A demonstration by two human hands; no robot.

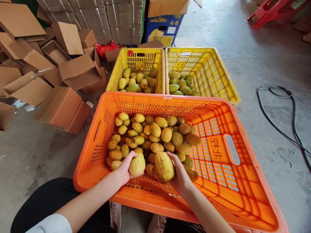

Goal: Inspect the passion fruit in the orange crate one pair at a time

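My left hand [126, 169] is closed around the side of a pale yellow-green fruit [137, 165], which looks like a cacao pod. A larger yellow ribbed cacao pod [164, 166] sits in my right hand [180, 173], fingers wrapped round its right side. Both are held up side by side, slightly apart, over the near part of an orange plastic crate [167, 210]. Beneath and beyond them lies a heap of yellow, orange and brownish pods [155, 130], mostly on the crate's left and middle. My hands hide part of the heap.
Two yellow crates, left [161, 72] and right [206, 71], stand behind the orange one with more pods inside. Loose cardboard boxes [63, 108] litter the left floor. Stacked flattened cartons [121, 22] and a blue box [162, 29] are behind. A black cable [293, 119] lies at right.
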